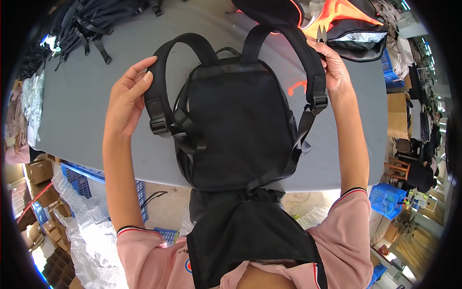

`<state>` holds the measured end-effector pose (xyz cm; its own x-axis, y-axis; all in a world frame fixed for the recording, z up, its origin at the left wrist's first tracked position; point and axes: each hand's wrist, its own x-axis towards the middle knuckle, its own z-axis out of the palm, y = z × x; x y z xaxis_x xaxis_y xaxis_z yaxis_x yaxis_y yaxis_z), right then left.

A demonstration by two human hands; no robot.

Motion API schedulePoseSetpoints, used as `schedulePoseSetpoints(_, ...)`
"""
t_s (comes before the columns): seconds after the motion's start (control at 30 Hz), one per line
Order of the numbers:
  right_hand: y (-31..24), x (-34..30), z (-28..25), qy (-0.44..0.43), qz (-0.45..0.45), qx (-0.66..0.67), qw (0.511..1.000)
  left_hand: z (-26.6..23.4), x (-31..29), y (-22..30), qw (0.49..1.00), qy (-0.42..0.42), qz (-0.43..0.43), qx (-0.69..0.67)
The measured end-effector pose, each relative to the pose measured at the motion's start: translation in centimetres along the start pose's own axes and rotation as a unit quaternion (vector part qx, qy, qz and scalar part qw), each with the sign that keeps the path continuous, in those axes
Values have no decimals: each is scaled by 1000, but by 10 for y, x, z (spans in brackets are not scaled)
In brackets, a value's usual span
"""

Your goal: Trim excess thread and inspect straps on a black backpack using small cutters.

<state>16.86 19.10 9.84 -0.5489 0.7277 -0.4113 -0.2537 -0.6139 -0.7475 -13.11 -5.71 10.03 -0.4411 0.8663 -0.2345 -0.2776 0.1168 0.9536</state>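
Note:
A black backpack (236, 125) lies on the grey table (96, 130) with its back panel up and both shoulder straps raised toward the far side. My left hand (130, 91) pinches the outer edge of the left strap (161, 72) between thumb and fingers. On the other side, my right hand (334, 70) is closed at the right strap (308, 58). Small thread snips (321, 34) stick out of that hand, blades pointing away from me. Plastic buckles and loose webbing hang from the strap ends. My right palm and part of the snips are hidden.
A pile of black bags (91, 24) fills the far left of the table. An open black bag with orange lining (332, 19) lies at the far right. Blue crates (387, 200) stand beside the table, and clear plastic wrapping (91, 231) hangs at lower left.

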Motion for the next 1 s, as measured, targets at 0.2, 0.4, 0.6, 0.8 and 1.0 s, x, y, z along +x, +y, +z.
schedulePoseSetpoints(0.2, 7, 13, -16, -8, -2, -62, 998, 5, 24, -18, 999, 25, -13, 17)
schedulePoseSetpoints(0.4, 16, 14, -25, 9, -1, -108, 994, 11, 33, -27, 999, 21, -36, 20)
schedulePoseSetpoints(0.6, 2, -13, -39, -8, -5, -199, 980, 15, 19, -7, 999, -35, -17, 24)
schedulePoseSetpoints(0.8, -4, -98, -46, -102, 170, -435, 878, -23, -63, 10, 901, -312, -162, 255)
schedulePoseSetpoints(1.0, 60, -88, -52, 90, 27, -547, 832, -46, 13, -50, 928, 38, -18, 370)
